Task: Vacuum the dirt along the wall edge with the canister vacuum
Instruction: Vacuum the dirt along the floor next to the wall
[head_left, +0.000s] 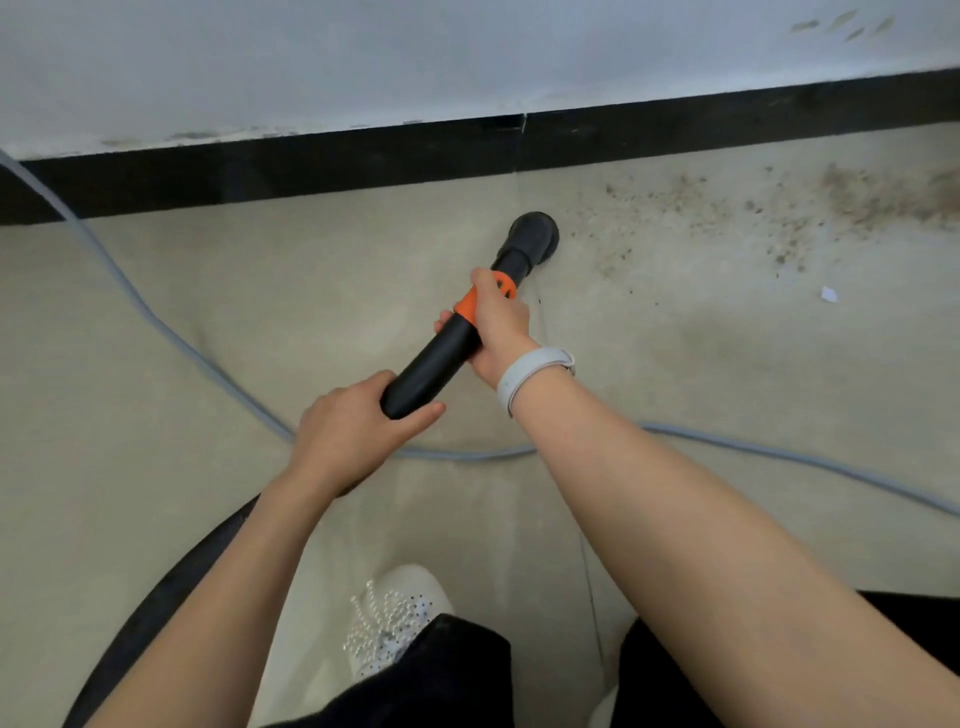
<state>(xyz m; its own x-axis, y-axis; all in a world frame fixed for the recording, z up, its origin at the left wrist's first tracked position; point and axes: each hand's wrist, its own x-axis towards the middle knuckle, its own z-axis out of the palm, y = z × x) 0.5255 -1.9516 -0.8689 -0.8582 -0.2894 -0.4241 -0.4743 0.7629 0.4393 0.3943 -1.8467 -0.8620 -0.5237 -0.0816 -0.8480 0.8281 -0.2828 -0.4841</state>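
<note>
You had both hands wrapped around the vacuum wand (436, 358): left hand (348, 431) at the rear end, right hand (498, 322) by the orange collar. Nozzle (535, 234) sat on the floor (208, 312) near the black baseboard (311, 161), dirt (779, 213) just right of it.

The beige floor (208, 291) carries scattered dirt (779, 218), a grey cable (156, 317) and a paper scrap (829, 294).
</note>
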